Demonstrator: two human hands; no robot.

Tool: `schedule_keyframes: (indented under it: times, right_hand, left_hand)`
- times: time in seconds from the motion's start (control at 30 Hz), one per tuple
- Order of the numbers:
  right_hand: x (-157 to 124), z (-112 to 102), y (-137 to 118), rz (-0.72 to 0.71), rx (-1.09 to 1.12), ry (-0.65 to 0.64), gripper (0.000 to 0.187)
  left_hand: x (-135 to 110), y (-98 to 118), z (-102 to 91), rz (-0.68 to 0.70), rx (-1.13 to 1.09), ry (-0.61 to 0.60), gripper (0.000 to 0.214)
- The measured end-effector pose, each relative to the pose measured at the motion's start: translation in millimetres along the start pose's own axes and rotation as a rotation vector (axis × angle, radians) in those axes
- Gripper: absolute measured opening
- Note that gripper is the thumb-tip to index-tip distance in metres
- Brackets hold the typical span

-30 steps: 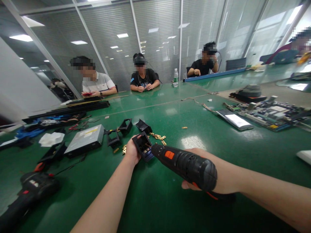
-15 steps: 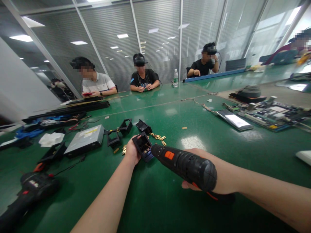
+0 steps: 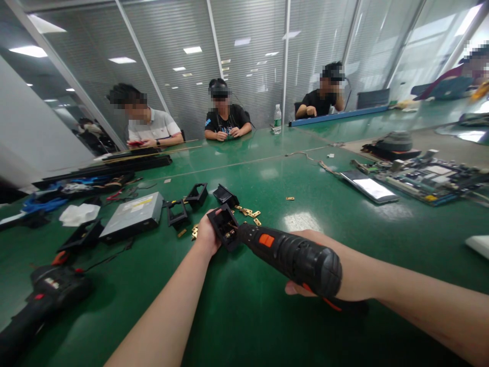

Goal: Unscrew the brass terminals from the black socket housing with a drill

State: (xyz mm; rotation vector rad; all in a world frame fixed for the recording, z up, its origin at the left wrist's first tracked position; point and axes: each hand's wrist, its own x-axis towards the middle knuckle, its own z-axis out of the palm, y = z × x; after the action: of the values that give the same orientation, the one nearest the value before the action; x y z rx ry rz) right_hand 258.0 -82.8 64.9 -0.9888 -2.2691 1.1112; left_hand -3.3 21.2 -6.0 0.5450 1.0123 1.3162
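Note:
My left hand (image 3: 207, 235) grips a black plastic housing (image 3: 222, 227), its open side tilted toward me with small brass-coloured parts inside. Wrapped round the handle of a black and orange cordless screwdriver (image 3: 292, 257) is my right hand (image 3: 311, 278), partly hidden behind the tool. The screwdriver's front end is at the housing's right side; whether its bit touches a screw cannot be made out. Small brass plates (image 3: 250, 212) lie just beyond the housing, and a single brass plate (image 3: 290, 198) lies farther right. Similar black frames (image 3: 178, 214) stand left of and behind my left hand.
A second power driver (image 3: 57, 290) lies at the left. Beyond it sit a grey disc drive (image 3: 133, 216) and a white crumpled tissue (image 3: 79, 215). Circuit boards (image 3: 431, 176) and a flat silver device (image 3: 369, 186) occupy the right. Several people sit across the green table (image 3: 244, 316).
The housing in my left hand has turned slightly, and the brass parts inside show more clearly. The screwdriver stays at its right side. The camera view has shifted a little.

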Motion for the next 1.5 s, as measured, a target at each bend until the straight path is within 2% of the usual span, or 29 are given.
schedule_keyframes:
  times: [0.33, 0.47, 0.63, 0.77, 0.9, 1.03, 1.2, 1.4, 1.5]
  right_hand:
    - [-1, 1, 6, -0.029, -0.082, 0.02, 0.033]
    - [0, 0, 2, -0.045, -0.066, 0.032, 0.028]
    - [1, -4, -6, -0.034, 0.103, -0.032, 0.018]
    - [0, -5, -8, 0.001, 0.097, -0.023, 0.025]
    - [0, -4, -9, 0.074, 0.114, -0.12, 0.024]
    - [0, -2, -10, 0.049, 0.17, -0.185, 0.013]
    - [1, 3, -11, 0.179, 0.203, -0.186, 0.042]
    - [0, 3, -9, 0.243, 0.189, -0.196, 0.05]
    - [1, 1, -9, 0.232, 0.245, -0.233, 0.042]
  left_hand:
    - [2, -2, -1.7, 0.029, -0.019, -0.001, 0.019]
    - [0, -1, 0.5, 0.008, -0.036, 0.016, 0.018]
    - [-5, 0, 3.4, 0.006, -0.011, 0.024, 0.017]
    - [-5, 0, 2.9, 0.002, -0.017, 0.043, 0.018]
    - [-2, -2, 0.1, 0.0, -0.023, 0.044, 0.021]
    - [-1, -2, -2.0, -0.003, -0.035, 0.021, 0.02]
    - [-3, -2, 0.0, 0.013, -0.032, 0.038, 0.016]
    - [-3, -1, -0.5, 0.002, -0.022, 0.034, 0.019]
    - [-2, -1, -2.4, 0.001, 0.0, 0.028, 0.021]
